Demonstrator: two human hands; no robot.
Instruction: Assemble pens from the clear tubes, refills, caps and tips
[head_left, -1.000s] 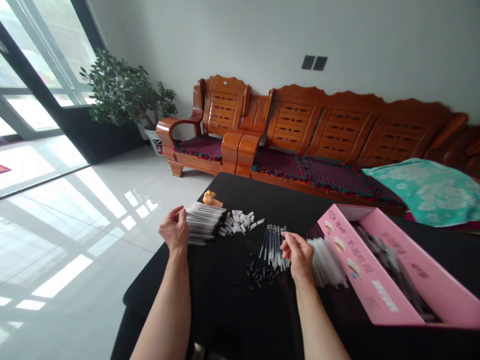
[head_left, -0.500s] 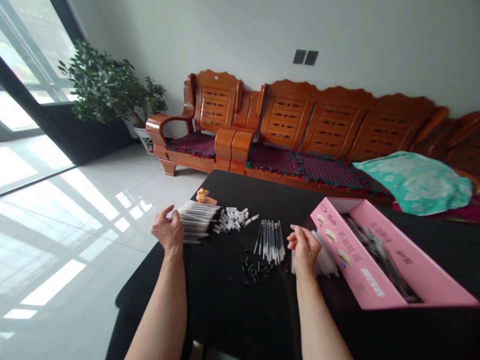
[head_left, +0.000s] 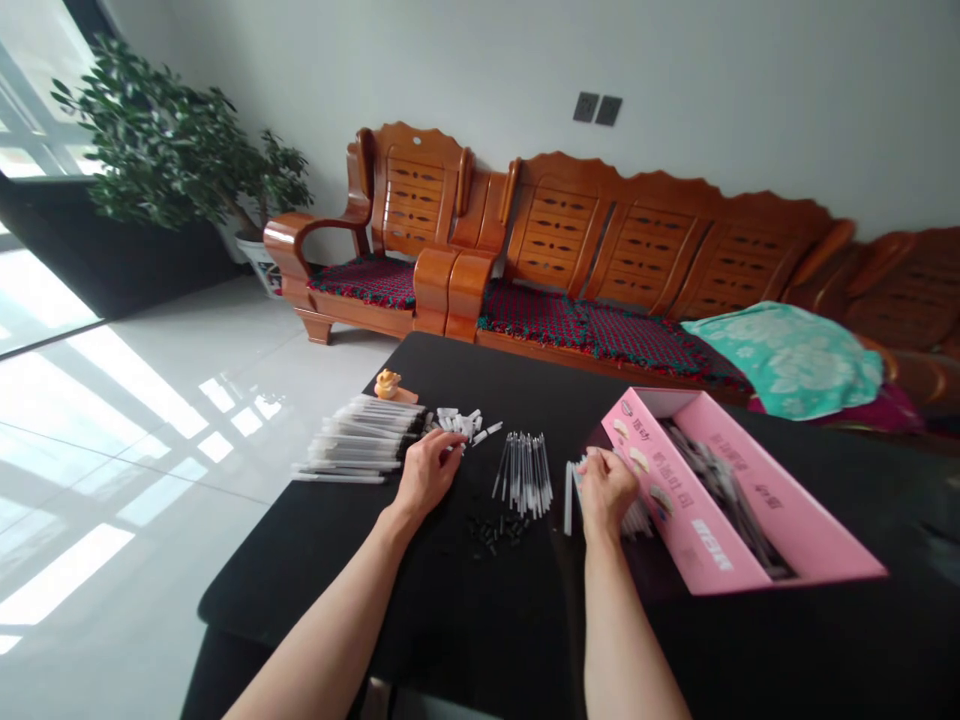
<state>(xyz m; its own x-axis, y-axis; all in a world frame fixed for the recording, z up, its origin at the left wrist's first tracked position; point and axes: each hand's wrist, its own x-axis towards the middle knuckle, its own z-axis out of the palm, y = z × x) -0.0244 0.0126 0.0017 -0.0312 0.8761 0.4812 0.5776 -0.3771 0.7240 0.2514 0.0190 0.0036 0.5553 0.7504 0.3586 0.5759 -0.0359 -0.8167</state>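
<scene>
My left hand reaches over the table to the near edge of a heap of small white pen pieces. Its fingers are curled together at the tips, and what they pinch is hidden. To its left lie many finished-looking pens with clear barrels and dark ends. Between my hands are a fan of thin pen refills and a scatter of small black pieces. My right hand is closed over a pile of clear pen barrels, covering part of it; its fingertips hide anything between them.
A pink open box with dark and clear pen parts inside stands right of my right hand. A small yellow figurine sits near the table's far left corner. Behind the black table stands a wooden sofa with a turquoise cloth.
My left hand has moved right, from beside the pens to the white pieces. My right hand has lowered onto the clear barrels, its fingers more closed. The view has shifted slightly right.
</scene>
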